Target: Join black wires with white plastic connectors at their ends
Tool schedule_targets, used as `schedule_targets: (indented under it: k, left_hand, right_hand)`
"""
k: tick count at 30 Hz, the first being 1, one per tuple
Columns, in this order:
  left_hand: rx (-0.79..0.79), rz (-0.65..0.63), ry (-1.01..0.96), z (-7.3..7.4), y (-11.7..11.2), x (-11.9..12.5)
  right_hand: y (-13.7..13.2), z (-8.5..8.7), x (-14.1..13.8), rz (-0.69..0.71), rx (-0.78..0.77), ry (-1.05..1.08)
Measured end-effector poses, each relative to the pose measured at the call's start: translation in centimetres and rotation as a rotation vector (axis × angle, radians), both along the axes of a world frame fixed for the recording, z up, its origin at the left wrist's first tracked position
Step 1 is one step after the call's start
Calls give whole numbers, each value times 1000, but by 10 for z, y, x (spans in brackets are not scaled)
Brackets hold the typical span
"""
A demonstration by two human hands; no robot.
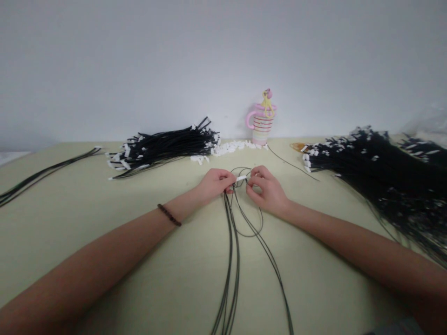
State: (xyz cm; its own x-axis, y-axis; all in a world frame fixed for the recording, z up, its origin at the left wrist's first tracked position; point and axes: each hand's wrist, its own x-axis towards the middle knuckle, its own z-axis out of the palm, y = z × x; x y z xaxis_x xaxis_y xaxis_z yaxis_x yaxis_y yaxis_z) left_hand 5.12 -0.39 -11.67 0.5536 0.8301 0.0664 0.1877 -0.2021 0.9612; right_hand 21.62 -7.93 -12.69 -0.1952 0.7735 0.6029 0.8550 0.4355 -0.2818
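Note:
My left hand (217, 181) is closed in a pinch on a small white connector (240, 178) at the middle of the table. Several thin dark wires (230, 232) hang down from under that hand toward the front edge. Just to the right, my right hand (266, 190) is closed too, fingertips pinching thin wire ends at the connector's right end. A wire loop (261, 223) curls on the table below the hands. The fingertips hide exactly how the wires meet the connector.
A bundle of black cables (167, 146) with white ends lies behind left, beside loose white connectors (230, 148). A pink striped mug (262, 125) stands by the wall. A large cable heap (384, 172) fills the right. Some wires (52, 168) lie far left; a single wire (293, 165) lies behind right.

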Motion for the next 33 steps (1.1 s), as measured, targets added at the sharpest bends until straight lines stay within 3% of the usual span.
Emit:
schedule_targets:
  k: [6, 12, 26, 33]
  left_hand:
    - [8, -33, -5, -3, 2, 0]
    - [8, -45, 4, -5, 2, 0]
    - [46, -48, 56, -2, 0, 0]
    - [-13, 31, -20, 0, -4, 3]
  right_hand:
    - [4, -2, 3, 164, 26, 38]
    - [2, -3, 3, 119, -2, 3]
    - [1, 1, 2, 165, -8, -40]
    - [6, -3, 5, 122, 100, 109]
